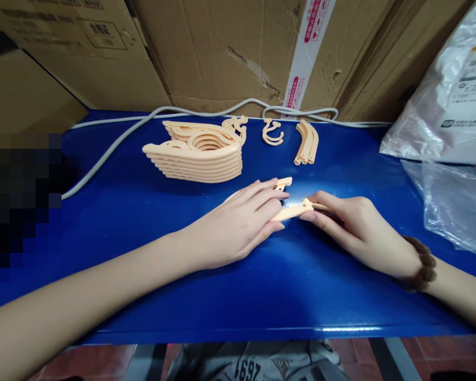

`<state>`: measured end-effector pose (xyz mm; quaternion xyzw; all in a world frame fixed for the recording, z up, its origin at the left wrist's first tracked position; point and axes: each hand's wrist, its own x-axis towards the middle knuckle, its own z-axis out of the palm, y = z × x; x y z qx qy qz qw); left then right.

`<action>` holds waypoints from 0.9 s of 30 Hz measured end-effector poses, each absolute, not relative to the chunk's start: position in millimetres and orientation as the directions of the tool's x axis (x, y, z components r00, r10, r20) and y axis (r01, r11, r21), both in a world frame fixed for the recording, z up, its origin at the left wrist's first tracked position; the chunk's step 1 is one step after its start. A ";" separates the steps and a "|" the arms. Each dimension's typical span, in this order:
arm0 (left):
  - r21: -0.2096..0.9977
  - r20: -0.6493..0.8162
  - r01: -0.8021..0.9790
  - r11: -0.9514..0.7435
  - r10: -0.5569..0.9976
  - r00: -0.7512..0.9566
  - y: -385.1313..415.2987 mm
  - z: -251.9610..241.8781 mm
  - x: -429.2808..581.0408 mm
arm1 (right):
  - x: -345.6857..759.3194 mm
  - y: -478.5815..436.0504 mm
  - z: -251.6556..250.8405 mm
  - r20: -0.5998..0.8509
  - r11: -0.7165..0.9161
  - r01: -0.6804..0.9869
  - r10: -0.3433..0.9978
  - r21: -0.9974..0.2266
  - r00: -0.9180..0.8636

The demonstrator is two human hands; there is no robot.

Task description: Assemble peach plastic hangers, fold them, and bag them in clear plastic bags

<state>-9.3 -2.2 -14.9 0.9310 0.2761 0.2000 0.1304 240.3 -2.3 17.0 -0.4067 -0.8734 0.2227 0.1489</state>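
A peach plastic hanger piece [290, 211] lies on the blue table [238, 286] between my hands. My left hand [241, 222] rests flat over its left part, fingers stretched out and pressing down. My right hand [353, 230] pinches the piece's right end between thumb and fingers. Behind them stands a stack of several peach hanger bodies [198, 153]. A peach hook [272, 132] and a few curved peach arm pieces [307, 142] lie at the back.
A grey cable [115, 143] runs along the table's back edge. Cardboard boxes [230, 53] wall off the back. Plastic bags [448, 121] sit at the right. A dark hair tie circles my right wrist.
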 end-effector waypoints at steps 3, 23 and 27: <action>0.364 0.297 0.458 -0.811 0.567 0.769 -2.6 -14.7 -10.0 | 241.2 -3.0 14.3 0.122 0.609 0.650 0.765 -0.454 -0.632; 0.385 0.321 0.414 -0.825 0.540 0.778 -3.3 -19.7 -11.3 | 250.9 -3.6 10.5 0.326 0.759 0.582 0.493 0.291 -0.806; 0.388 0.305 0.411 -0.825 0.536 0.788 -3.0 -18.5 -11.9 | 250.2 -3.3 10.7 0.365 0.757 0.558 0.441 0.340 -0.820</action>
